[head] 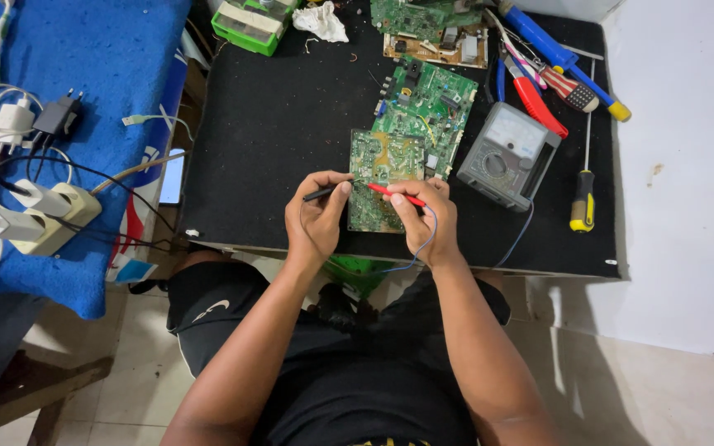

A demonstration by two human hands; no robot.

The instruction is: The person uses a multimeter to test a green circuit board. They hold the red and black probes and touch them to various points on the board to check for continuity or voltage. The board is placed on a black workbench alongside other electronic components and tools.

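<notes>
1. The left hand (316,219) is closed on a black probe (321,193), held like a pen; its tip points right, toward the near circuit board (386,169).
2. The right hand (425,221) is closed on a red probe (394,193); its tip points left and up, meeting the same board at its middle.
3. That board lies flat on the black mat (283,124), just beyond both hands; its long axis runs away from the person; the two probe tips converge on it from either side, and the right hand sits closer over it, partly covering its lower right corner.
4. A blue lead (423,244) loops from the right hand under the wrist; another wire runs toward the grey analogue meter (510,155), just right of the board.
5. A larger green board (427,103) overlaps the near one at its far end.
6. Hard to make out: the exact solder points touched; whether the black tip touches the board; the meter's needle.
</notes>
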